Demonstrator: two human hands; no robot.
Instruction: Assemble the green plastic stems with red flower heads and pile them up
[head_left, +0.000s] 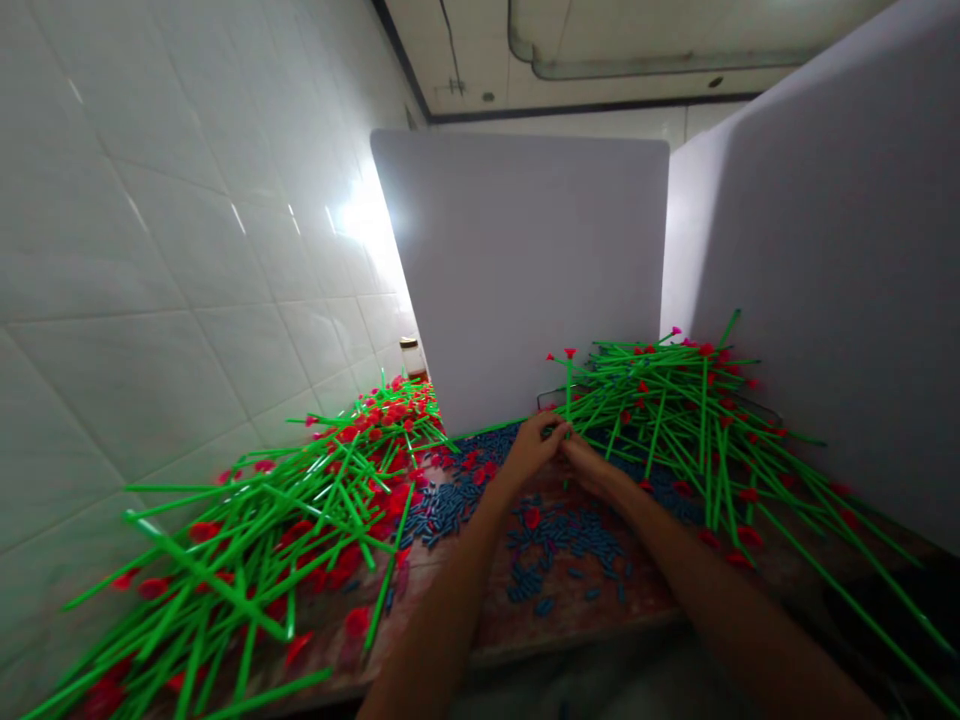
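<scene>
Both hands meet low in the middle of the frame, with the left hand and right hand pinched in a narrow grip on an upright green plastic stem, red tip on top, though the fingers hide most of it. Blue capsule-shaped bits lie right below on a stained wooden bench, a big stem heap lower left, another stem heap right, white divider board behind
</scene>
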